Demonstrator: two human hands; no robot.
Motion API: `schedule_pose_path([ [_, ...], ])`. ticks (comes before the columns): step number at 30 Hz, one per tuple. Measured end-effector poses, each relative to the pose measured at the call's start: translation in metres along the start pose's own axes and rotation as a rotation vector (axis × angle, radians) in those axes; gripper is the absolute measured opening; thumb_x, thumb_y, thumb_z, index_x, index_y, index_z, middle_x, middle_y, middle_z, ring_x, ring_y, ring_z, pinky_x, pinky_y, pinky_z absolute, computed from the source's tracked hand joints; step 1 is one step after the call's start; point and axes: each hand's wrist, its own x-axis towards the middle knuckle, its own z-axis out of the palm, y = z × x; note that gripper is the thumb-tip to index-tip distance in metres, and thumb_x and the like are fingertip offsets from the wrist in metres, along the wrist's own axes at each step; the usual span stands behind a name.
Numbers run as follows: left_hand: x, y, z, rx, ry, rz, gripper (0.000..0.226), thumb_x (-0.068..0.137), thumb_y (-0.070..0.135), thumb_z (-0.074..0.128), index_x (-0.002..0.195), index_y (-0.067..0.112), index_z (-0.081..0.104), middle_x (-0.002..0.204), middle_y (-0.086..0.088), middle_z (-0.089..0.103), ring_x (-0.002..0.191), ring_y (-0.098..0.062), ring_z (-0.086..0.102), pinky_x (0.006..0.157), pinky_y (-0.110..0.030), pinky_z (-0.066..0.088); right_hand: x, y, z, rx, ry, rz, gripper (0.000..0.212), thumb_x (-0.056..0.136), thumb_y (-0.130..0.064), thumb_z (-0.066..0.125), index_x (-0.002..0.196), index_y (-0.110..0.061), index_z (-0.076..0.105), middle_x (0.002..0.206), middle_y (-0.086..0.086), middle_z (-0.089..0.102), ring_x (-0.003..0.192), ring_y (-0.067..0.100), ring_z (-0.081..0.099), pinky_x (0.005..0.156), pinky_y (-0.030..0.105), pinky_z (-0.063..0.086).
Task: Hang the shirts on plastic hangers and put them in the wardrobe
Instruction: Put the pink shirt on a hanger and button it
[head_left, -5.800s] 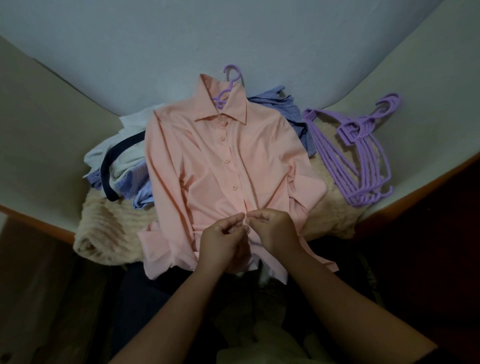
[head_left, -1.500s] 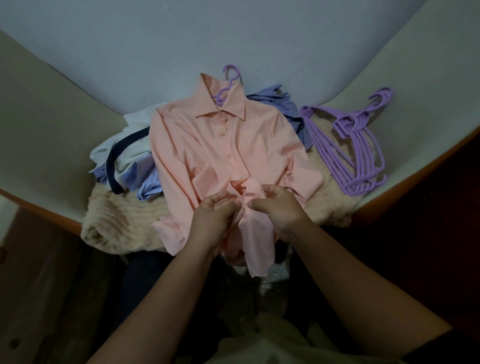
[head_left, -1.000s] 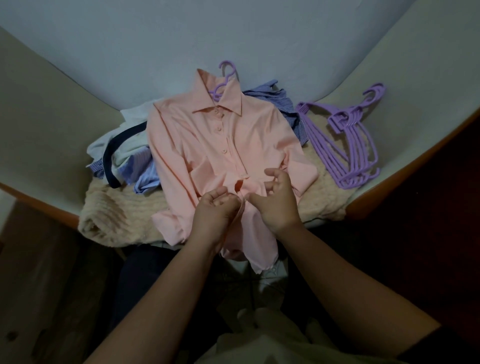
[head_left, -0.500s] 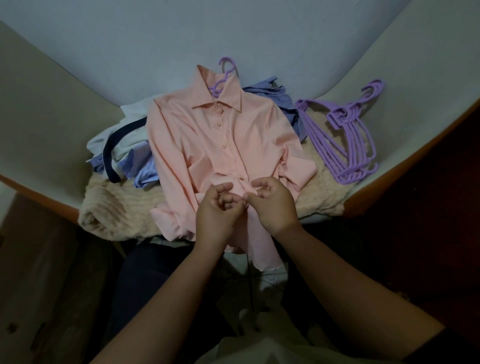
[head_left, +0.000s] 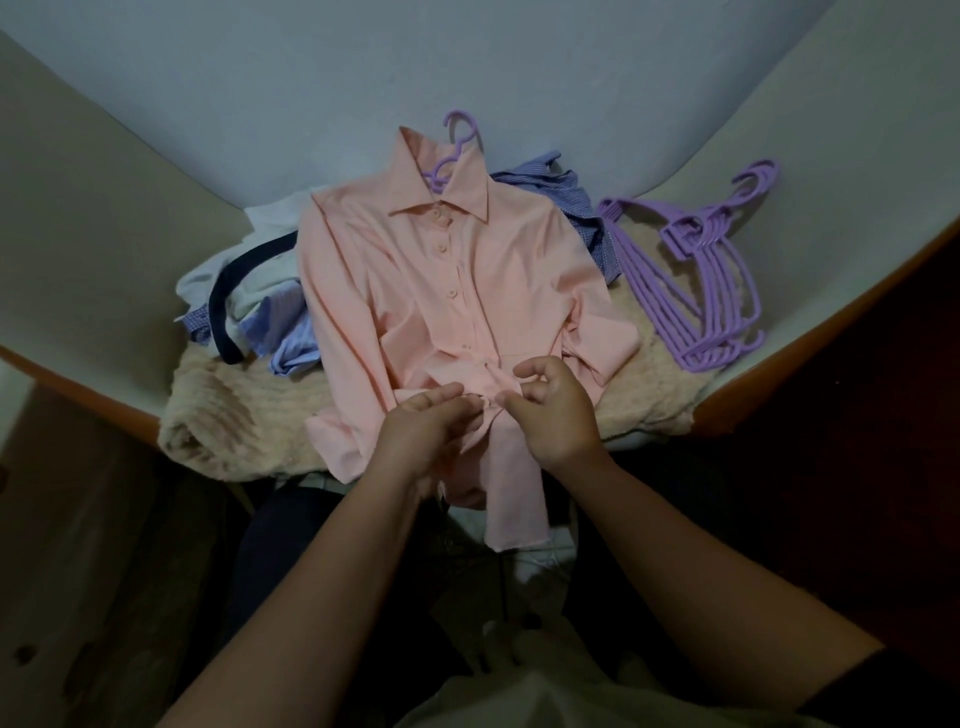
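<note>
apparently shirt (head_left: 457, 291) hem between both hands

Peach shirt (head_left: 447, 291): smooth, matt woven cloth with matching plastic-looking buttons. Purple hanger (head_left: 457, 143) in its collar and the stack of purple hangers (head_left: 696, 291): smooth plastic, slight sheen. Beige blanket (head_left: 244, 415): fuzzy, ribbed pile. Blue checked shirts (head_left: 576, 208): fine woven cloth. Wall (head_left: 363, 67): matt, painted.

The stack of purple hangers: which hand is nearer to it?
Right. The right hand pinches the peach shirt at its front, below and left of the stack of purple hangers. The left hand grips the shirt farther left.
</note>
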Motion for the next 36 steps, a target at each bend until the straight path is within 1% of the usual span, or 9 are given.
schedule_pose_path([
  [6, 0.02, 0.006, -0.008, 0.35, -0.036, 0.085, 0.034, 0.088, 0.014, 0.067, 0.121, 0.012, 0.056, 0.096, -0.005, 0.067, 0.08, -0.012, 0.063, 0.068, -0.018, 0.052, 0.028, -0.009, -0.012, 0.087, 0.092, 0.057, 0.029, 0.081, 0.001, 0.067, 0.084, -0.024, 0.052, 0.08, 0.002, 0.06, 0.08, 0.017, 0.058, 0.08, 0.027, 0.047],
  [10, 0.038, 0.01, -0.01, 0.424, -0.017, 0.077, 0.022, 0.087, 0.022, 0.067, 0.109, 0.023, 0.062, 0.111, -0.007, 0.068, 0.09, -0.016, 0.064, 0.08, -0.028, 0.051, 0.049, -0.011, -0.02, 0.021, 0.08, 0.07, 0.026, 0.083, 0.0, 0.065, 0.1, -0.016, 0.053, 0.078, -0.001, 0.056, 0.072, 0.008, 0.054, 0.063, 0.007, 0.043],
  [14, 0.057, 0.017, -0.004, 0.485, -0.006, 0.087, 0.02, 0.079, 0.032, 0.07, 0.097, 0.026, 0.066, 0.109, -0.007, 0.069, 0.104, -0.024, 0.064, 0.099, -0.042, 0.048, 0.072, -0.001, -0.019, -0.109, 0.088, 0.127, 0.031, 0.083, -0.006, 0.069, 0.109, -0.016, 0.057, 0.095, 0.005, 0.059, 0.093, 0.019, 0.057, 0.087, 0.026, 0.045],
  [20, 0.087, 0.035, 0.012, 0.347, -0.026, 0.072, 0.024, 0.093, 0.009, 0.058, 0.117, 0.01, 0.059, 0.105, -0.009, 0.067, 0.085, -0.012, 0.064, 0.07, -0.015, 0.054, 0.1, -0.005, -0.016, -0.132, 0.049, 0.183, 0.035, 0.085, -0.005, 0.065, 0.119, -0.009, 0.056, 0.093, 0.003, 0.055, 0.094, 0.018, 0.055, 0.083, 0.024, 0.041],
  [23, 0.104, 0.048, 0.019, 0.336, -0.036, 0.07, 0.023, 0.094, 0.011, 0.057, 0.118, 0.009, 0.058, 0.1, -0.005, 0.066, 0.08, -0.008, 0.06, 0.06, -0.01, 0.051, 0.122, -0.01, -0.012, -0.168, 0.04, 0.198, 0.034, 0.085, -0.004, 0.063, 0.119, -0.008, 0.057, 0.093, 0.001, 0.056, 0.101, 0.021, 0.057, 0.092, 0.028, 0.043],
  [26, 0.123, 0.06, 0.024, 0.307, -0.021, 0.08, 0.023, 0.095, 0.008, 0.055, 0.117, 0.008, 0.058, 0.102, -0.005, 0.067, 0.086, -0.011, 0.063, 0.072, -0.013, 0.054, 0.142, -0.012, -0.008, -0.183, 0.027, 0.219, 0.031, 0.085, -0.006, 0.062, 0.115, -0.011, 0.058, 0.089, -0.001, 0.057, 0.092, 0.016, 0.058, 0.078, 0.018, 0.043],
  [28, 0.139, 0.067, 0.028, 0.314, -0.003, 0.087, 0.027, 0.092, 0.01, 0.058, 0.119, 0.008, 0.06, 0.108, -0.009, 0.069, 0.098, -0.018, 0.065, 0.093, -0.029, 0.052, 0.158, -0.014, -0.004, -0.197, 0.018, 0.222, 0.027, 0.086, -0.008, 0.061, 0.112, -0.014, 0.059, 0.086, -0.003, 0.056, 0.08, 0.009, 0.054, 0.069, 0.007, 0.038],
  [30, 0.155, 0.077, 0.032, 0.265, 0.003, 0.096, 0.031, 0.083, 0.018, 0.065, 0.114, 0.015, 0.064, 0.108, -0.009, 0.07, 0.102, -0.021, 0.066, 0.098, -0.04, 0.05, 0.175, -0.019, 0.001, -0.251, 0.001, 0.203, 0.024, 0.087, -0.009, 0.06, 0.11, -0.016, 0.059, 0.087, -0.001, 0.06, 0.073, 0.004, 0.051, 0.061, -0.002, 0.033],
  [36, 0.205, 0.117, 0.044, 0.212, 0.14, 0.265, 0.014, 0.093, 0.01, 0.057, 0.104, 0.017, 0.063, 0.102, -0.007, 0.069, 0.085, -0.013, 0.066, 0.069, -0.02, 0.051, 0.237, -0.038, 0.026, -0.171, 0.031, 0.138, 0.021, 0.087, -0.009, 0.06, 0.107, -0.013, 0.062, 0.08, 0.0, 0.062, 0.073, 0.012, 0.057, 0.063, 0.017, 0.042],
])
